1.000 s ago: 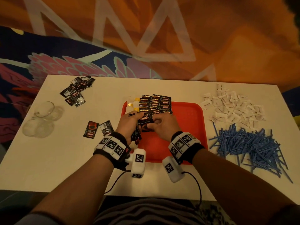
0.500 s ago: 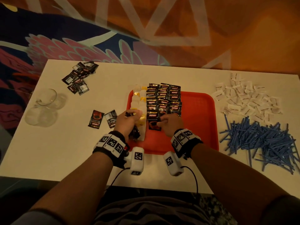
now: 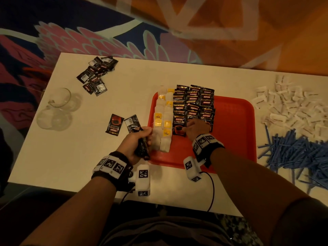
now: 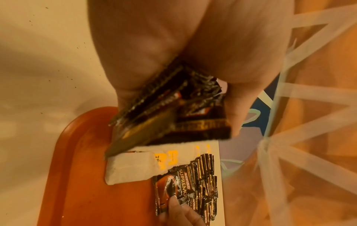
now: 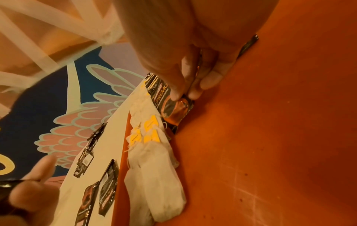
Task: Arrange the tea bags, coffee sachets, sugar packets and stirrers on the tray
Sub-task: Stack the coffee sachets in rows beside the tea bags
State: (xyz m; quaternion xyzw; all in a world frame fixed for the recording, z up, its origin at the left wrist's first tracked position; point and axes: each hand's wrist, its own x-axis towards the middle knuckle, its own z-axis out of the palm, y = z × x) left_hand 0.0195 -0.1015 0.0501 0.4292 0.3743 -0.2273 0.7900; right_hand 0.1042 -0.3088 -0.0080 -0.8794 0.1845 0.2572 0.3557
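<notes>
A red tray (image 3: 232,132) lies mid-table. Two columns of white tea bags (image 3: 162,121) with yellow tags fill its left side. Beside them are three columns of black coffee sachets (image 3: 194,103). My left hand (image 3: 142,137) grips a stack of coffee sachets (image 3: 141,148) at the tray's near-left corner; the left wrist view shows the stack (image 4: 173,116) fanned between thumb and fingers. My right hand (image 3: 192,127) pinches one coffee sachet (image 3: 178,126) lying flat at the near end of the leftmost coffee column, with thumb and fingertip on the sachet (image 5: 173,110). White sugar packets (image 3: 291,107) and blue stirrers (image 3: 298,153) lie heaped right of the tray.
A loose pile of coffee sachets (image 3: 97,75) sits at the far left. Two single sachets (image 3: 114,124) lie left of the tray. Clear glass cups (image 3: 56,109) stand near the table's left edge. The tray's right half (image 3: 236,139) is bare red plastic.
My right hand left the stack held in my left hand and carried one sachet to the near end of the leftmost coffee column. The left hand has stayed at the tray's corner.
</notes>
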